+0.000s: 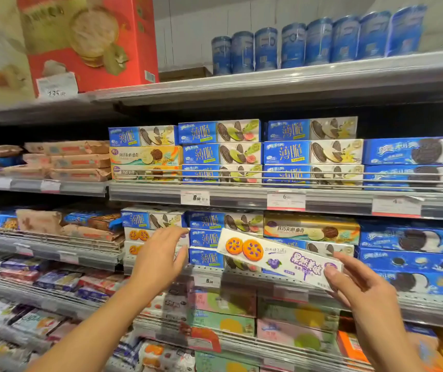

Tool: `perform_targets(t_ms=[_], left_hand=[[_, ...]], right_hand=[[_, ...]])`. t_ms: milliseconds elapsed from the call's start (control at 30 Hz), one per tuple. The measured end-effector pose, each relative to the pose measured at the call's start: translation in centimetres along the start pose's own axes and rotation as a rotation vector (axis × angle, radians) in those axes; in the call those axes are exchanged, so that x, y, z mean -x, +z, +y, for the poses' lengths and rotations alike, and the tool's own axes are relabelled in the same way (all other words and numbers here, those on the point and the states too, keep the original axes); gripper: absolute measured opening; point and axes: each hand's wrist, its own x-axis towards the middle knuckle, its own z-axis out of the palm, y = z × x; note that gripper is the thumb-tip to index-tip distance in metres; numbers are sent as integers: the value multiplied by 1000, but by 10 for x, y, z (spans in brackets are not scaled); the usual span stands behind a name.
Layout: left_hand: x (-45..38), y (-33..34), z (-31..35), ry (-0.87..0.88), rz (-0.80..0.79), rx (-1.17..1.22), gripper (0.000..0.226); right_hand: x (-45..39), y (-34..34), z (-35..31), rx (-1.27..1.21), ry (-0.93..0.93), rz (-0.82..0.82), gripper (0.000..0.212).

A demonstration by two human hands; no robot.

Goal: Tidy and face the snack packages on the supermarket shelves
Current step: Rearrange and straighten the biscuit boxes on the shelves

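1. A white cookie box with orange cookies and purple print is held out in front of the third shelf, tilted, left end higher and close to the blue boxes stacked there. It's off the shelf, not resting on anything.
2. The right hand is pinching the box's right end, thumb on the printed face and fingers curled behind it.
3. The left hand is laid against the stack of matching white boxes at the left of that shelf, fingers fairly straight and nothing gripped, as far as can be seen.
4. Step in hand, by the looks of it: a stray box is being taken back to its own kind.
5. Next move probably needs the box levelled and slid onto the matching stack, print facing out, while that stack is steadied. Blue boxes sit just beside, so they could get nudged.
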Motion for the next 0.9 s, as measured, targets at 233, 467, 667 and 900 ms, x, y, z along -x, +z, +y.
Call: perform_targets(t_ms=[233, 467, 667, 900], left_hand=[[-47, 31, -86, -87, -152, -266, 80], [-80, 49, -135, -130, -237, -444, 82], [-76, 56, -144, -40, -164, -474, 75], [-70, 52, -152, 45, -63, -467, 70]], right_hand=[[-10, 42, 23, -13, 45, 10, 56], [-29, 73, 52, -42, 100, 28, 53], [-38, 94, 62, 0, 58, 33, 44], [-37, 115, 66, 41, 25, 86, 48]])
